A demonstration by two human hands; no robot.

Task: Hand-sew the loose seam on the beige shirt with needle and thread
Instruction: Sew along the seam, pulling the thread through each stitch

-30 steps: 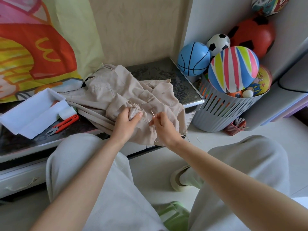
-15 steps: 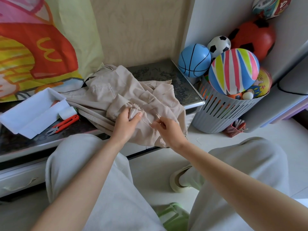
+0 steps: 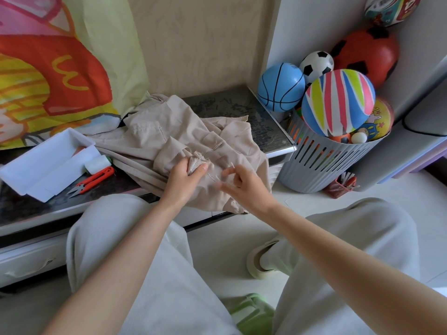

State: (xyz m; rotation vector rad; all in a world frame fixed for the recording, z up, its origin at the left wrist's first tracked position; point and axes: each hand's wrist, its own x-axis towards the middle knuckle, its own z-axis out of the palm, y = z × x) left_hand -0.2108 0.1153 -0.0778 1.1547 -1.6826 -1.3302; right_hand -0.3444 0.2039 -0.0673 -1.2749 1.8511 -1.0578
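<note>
The beige shirt (image 3: 169, 131) lies crumpled on the dark low table (image 3: 232, 102) and hangs over its front edge. My left hand (image 3: 185, 181) pinches a frayed fold of the seam (image 3: 196, 160) between thumb and fingers. Just to its right, my right hand (image 3: 244, 187) is over the cloth with fingers curled, slightly blurred. It pinches a thin needle (image 3: 231, 165) whose tip sticks up above the fingers. A pale thread (image 3: 212, 176) runs from the seam towards the right hand.
Red thread snips (image 3: 93, 181), a white thread spool (image 3: 96, 163) and a white tray (image 3: 48, 163) lie on the table at left. A grey slatted basket (image 3: 321, 165) full of balls stands on the floor at right. My knees are below the table edge.
My right hand has moved a little right and away from the seam with the needle. My left hand keeps its grip on the fold.
</note>
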